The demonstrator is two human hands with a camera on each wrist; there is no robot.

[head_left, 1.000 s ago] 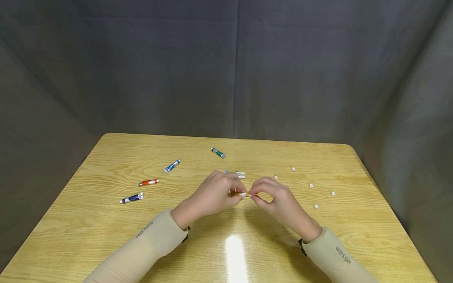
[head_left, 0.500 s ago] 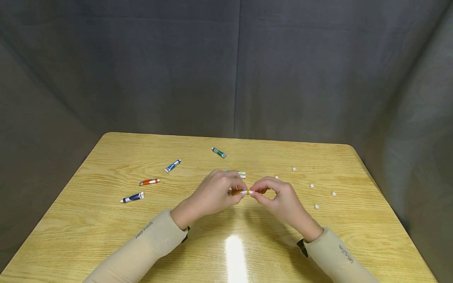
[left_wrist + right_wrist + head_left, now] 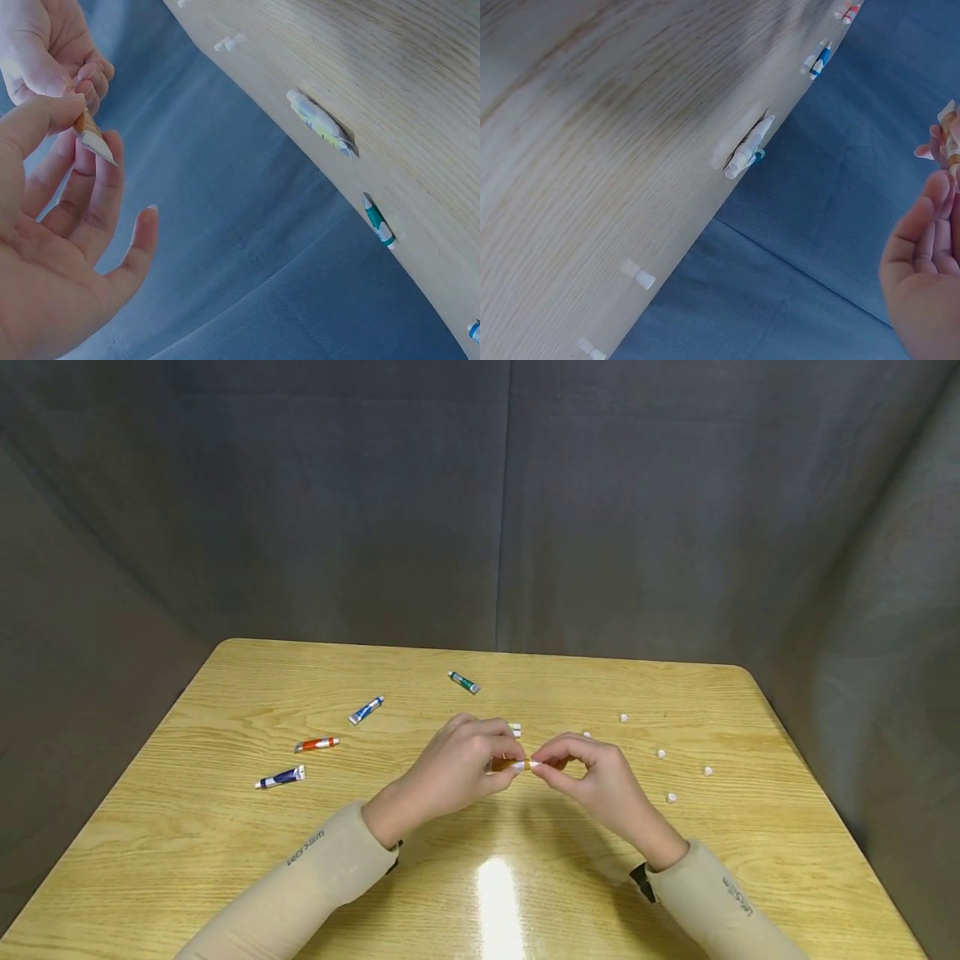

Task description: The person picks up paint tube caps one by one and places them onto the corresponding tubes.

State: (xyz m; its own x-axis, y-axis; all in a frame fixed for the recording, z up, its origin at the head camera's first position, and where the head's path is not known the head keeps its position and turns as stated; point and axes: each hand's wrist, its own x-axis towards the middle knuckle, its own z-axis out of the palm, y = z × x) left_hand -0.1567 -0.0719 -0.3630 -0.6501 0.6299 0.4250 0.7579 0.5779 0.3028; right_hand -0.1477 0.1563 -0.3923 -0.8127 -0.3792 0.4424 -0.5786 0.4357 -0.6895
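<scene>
An ochre-orange paint tube point(image 3: 527, 765) is held above the middle of the table, pointing right. My left hand point(image 3: 459, 764) pinches its body between thumb and fingers; the flat white crimped end point(image 3: 98, 145) sticks out in the left wrist view. At the other end my right hand point(image 3: 600, 781) pinches the white tip with thumb and forefinger. The fingertips hide whether that tip is a cap or a bare nozzle. Just behind the left hand lie two more tubes point(image 3: 515, 733), mostly covered by it; one shows yellow-green in the left wrist view.
Several small white caps point(image 3: 661, 753) lie scattered on the table's right side. On the left are a dark blue tube point(image 3: 281, 777), a red-orange tube point(image 3: 317, 744) and a blue tube point(image 3: 366, 710). A green tube point(image 3: 463, 682) lies near the far edge.
Both hands have risen slightly with the ochre tube. The right fingers have shifted a little on its tip. The left hand now covers more of the tubes behind it.
</scene>
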